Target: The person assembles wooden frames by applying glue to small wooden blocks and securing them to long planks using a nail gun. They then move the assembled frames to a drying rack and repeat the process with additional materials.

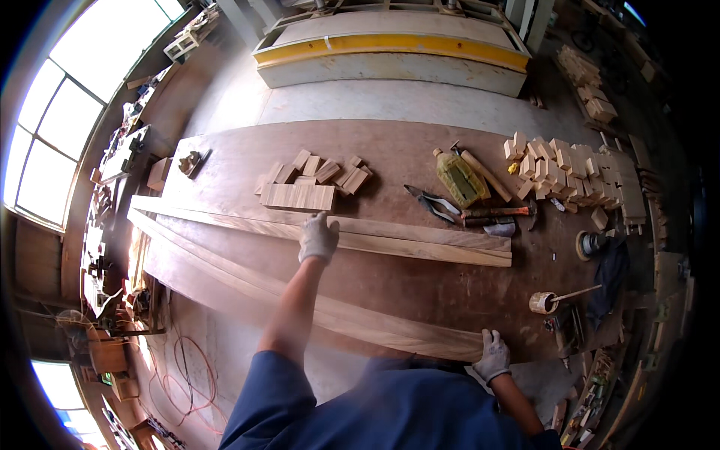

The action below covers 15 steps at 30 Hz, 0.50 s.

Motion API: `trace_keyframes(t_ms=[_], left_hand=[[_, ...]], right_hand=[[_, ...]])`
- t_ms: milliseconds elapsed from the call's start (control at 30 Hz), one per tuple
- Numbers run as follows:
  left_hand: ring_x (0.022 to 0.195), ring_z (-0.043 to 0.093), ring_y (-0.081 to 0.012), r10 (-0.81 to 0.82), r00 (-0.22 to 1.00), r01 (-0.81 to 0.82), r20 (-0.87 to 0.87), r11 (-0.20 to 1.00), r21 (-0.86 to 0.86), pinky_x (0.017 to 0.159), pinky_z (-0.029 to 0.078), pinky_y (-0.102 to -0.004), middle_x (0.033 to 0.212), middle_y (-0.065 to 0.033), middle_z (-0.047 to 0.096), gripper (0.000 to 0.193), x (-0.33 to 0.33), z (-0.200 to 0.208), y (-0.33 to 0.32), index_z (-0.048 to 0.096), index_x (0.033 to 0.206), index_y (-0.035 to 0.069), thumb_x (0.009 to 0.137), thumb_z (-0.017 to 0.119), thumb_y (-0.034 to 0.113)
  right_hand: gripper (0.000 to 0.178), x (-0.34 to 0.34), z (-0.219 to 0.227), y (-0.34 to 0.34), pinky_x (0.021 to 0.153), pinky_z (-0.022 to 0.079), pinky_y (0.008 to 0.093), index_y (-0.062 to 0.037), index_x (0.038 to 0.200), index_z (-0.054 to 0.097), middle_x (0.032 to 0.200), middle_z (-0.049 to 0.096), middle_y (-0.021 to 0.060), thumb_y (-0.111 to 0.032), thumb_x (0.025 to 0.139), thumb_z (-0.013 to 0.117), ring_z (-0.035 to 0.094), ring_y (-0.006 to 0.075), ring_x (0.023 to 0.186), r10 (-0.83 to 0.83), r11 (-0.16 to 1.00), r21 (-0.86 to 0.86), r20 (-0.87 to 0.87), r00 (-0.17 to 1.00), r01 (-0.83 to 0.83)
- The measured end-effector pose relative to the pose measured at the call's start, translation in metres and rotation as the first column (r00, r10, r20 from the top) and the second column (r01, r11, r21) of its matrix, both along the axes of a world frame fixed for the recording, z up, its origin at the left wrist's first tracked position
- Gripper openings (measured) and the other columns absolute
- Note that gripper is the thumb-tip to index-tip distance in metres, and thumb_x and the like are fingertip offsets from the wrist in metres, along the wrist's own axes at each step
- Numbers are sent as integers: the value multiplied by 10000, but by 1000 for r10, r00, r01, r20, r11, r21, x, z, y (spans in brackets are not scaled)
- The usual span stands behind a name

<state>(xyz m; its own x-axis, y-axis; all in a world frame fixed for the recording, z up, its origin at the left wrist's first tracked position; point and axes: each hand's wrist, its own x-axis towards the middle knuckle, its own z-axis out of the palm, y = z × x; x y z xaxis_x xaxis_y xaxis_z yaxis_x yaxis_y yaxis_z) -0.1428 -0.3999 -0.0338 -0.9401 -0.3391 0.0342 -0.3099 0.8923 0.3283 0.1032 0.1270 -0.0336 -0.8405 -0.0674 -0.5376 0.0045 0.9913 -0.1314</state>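
My left hand (319, 238), in a pale work glove, is curled over the far long wooden board (427, 244) on the brown worktable (405, 292). My gloved right hand (493, 355) grips the right end of the near long wooden board (367, 321), close to my body. That board slants away to the left, where its far end comes close to the far board's end; whether they are joined I cannot tell. Just beyond my left hand lies a cluster of short wooden blocks (300, 196).
Pliers (433, 202), a plastic bottle (460, 178) and a hammer (499, 213) lie beyond the far board. Wooden blocks (559, 169) are piled at the right. A small pot (543, 303) with a stick in it stands near a dark cloth (609, 276). Hoses (191, 382) coil on the floor.
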Motion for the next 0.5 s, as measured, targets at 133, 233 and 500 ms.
trace_keyframes(t_ms=[133,233,500], left_hand=[[1190,631,-399,-12,999,21,33,961,-276,1039,503,-500,1226,-183,718,335,-46,-23,-17,784,1103,90,940,692,369],[1245,580,-363,-17,999,27,34,951,-307,1051,469,-497,1258,-157,684,326,-61,-19,-1,769,1109,82,980,635,350],[1192,624,-334,-18,984,89,179,913,-397,997,481,-473,1192,-130,719,271,-73,-32,9,732,1179,88,954,634,203]], right_hand=[[1011,0,1,-5,1075,511,472,-105,1533,455,1486,480,195,-267,649,919,589,392,1267,-3,1000,18,-54,999,4],[1013,4,-4,-4,1063,517,471,-108,1530,465,1491,483,190,-256,640,925,594,389,1259,-30,999,21,-66,997,32],[966,3,2,-12,1070,509,485,-105,1529,468,1483,493,204,-249,676,898,588,409,1265,-61,998,16,-41,997,62]])
